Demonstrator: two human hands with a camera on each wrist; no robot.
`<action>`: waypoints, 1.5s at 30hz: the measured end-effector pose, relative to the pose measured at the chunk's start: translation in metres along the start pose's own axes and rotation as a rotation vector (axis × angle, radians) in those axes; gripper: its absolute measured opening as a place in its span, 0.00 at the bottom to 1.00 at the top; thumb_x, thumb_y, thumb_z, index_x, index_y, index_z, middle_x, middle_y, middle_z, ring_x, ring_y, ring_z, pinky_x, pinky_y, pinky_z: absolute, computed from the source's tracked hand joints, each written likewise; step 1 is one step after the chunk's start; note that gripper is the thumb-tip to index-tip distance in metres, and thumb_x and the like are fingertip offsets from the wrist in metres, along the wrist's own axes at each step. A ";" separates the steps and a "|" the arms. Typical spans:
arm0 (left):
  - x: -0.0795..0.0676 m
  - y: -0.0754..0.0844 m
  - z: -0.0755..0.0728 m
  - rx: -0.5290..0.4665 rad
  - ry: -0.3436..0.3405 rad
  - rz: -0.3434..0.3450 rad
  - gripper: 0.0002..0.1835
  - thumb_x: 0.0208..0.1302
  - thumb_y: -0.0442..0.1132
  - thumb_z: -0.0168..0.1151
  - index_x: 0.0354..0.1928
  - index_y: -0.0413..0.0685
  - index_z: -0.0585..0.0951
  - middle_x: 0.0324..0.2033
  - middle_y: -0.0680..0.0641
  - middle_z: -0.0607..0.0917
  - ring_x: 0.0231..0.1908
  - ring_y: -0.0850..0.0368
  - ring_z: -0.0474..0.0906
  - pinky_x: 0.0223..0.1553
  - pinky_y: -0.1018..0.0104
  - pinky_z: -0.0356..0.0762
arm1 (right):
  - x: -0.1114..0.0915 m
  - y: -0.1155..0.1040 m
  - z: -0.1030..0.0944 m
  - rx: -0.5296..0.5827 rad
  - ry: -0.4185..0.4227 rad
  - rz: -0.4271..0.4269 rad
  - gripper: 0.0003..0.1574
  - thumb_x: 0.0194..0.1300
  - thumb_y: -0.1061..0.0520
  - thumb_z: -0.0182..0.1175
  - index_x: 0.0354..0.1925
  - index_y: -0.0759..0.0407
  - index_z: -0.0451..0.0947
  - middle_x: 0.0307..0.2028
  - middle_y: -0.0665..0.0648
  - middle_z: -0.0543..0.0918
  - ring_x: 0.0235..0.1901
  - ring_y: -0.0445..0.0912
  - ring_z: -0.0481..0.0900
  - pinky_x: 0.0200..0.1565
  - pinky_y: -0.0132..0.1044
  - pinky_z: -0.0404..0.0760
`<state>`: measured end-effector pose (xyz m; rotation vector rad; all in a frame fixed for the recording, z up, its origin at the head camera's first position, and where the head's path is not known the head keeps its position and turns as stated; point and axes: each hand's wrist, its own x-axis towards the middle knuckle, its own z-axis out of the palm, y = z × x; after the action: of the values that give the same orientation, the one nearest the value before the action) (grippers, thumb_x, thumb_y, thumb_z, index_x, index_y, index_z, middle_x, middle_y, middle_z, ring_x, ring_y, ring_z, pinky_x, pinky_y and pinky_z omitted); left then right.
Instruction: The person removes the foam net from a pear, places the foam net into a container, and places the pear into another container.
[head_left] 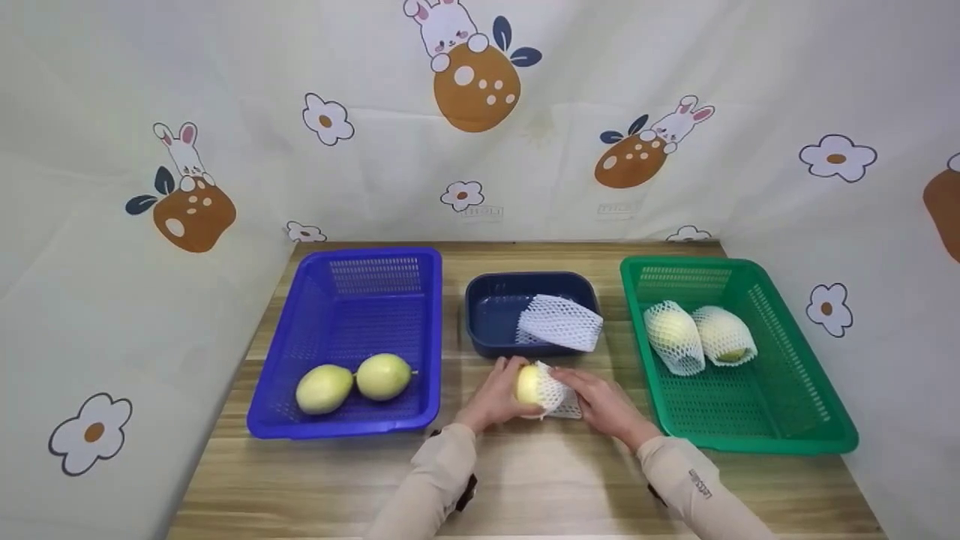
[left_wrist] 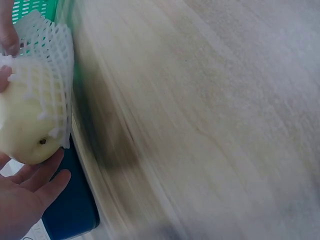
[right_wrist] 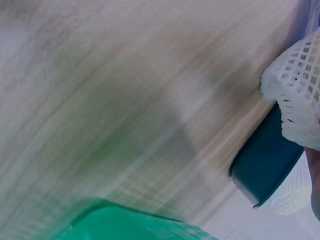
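Observation:
A pale yellow pear (head_left: 527,385) is held above the table, partly covered by a white foam net sleeve (head_left: 553,394). My left hand (head_left: 495,397) grips the pear's uncovered side; in the left wrist view the fingers lie around the bare end of the pear (left_wrist: 22,125). My right hand (head_left: 606,405) pinches the sleeve on the other side, and its loose end hangs toward that palm. Only a small part of that hand shows in the right wrist view, beside the netting (right_wrist: 297,95).
Behind my hands stands a dark blue tub (head_left: 487,349) with white foam sleeves (head_left: 561,322) in it. At left, a blue basket (head_left: 262,375) holds two bare pears (head_left: 324,389). At right, a green basket (head_left: 817,375) holds two pears in foam sleeves (head_left: 673,337).

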<state>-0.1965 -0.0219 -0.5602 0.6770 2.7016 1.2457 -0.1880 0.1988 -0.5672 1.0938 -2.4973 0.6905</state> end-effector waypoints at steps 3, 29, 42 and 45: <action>-0.001 -0.001 -0.002 0.008 -0.007 -0.006 0.36 0.34 0.51 0.72 0.49 0.50 0.68 0.38 0.50 0.67 0.37 0.55 0.70 0.39 0.65 0.71 | 0.000 -0.001 -0.005 -0.068 -0.039 -0.004 0.37 0.42 0.74 0.53 0.53 0.54 0.72 0.49 0.54 0.75 0.41 0.49 0.76 0.32 0.41 0.77; -0.018 0.033 -0.079 0.223 0.136 0.021 0.43 0.39 0.58 0.67 0.59 0.51 0.64 0.42 0.45 0.74 0.40 0.47 0.73 0.38 0.55 0.71 | 0.036 -0.005 -0.054 -0.215 0.154 -0.071 0.30 0.47 0.70 0.51 0.51 0.55 0.74 0.46 0.54 0.77 0.42 0.49 0.76 0.31 0.41 0.77; -0.017 0.019 -0.139 0.335 0.265 -0.115 0.40 0.37 0.61 0.67 0.56 0.58 0.68 0.38 0.48 0.73 0.35 0.49 0.73 0.29 0.54 0.71 | 0.065 0.003 -0.091 -0.259 0.192 0.006 0.31 0.48 0.70 0.52 0.52 0.56 0.73 0.46 0.59 0.77 0.40 0.54 0.76 0.28 0.45 0.76; -0.018 0.015 -0.151 0.341 0.275 -0.145 0.39 0.37 0.60 0.67 0.56 0.58 0.69 0.38 0.47 0.73 0.34 0.49 0.73 0.29 0.53 0.71 | 0.069 0.006 -0.094 -0.268 0.203 0.026 0.31 0.48 0.71 0.52 0.53 0.55 0.73 0.46 0.59 0.76 0.39 0.54 0.76 0.26 0.45 0.76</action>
<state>-0.2146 -0.1269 -0.4510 0.3462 3.1636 0.9123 -0.2284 0.2131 -0.4587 0.8519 -2.3498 0.4331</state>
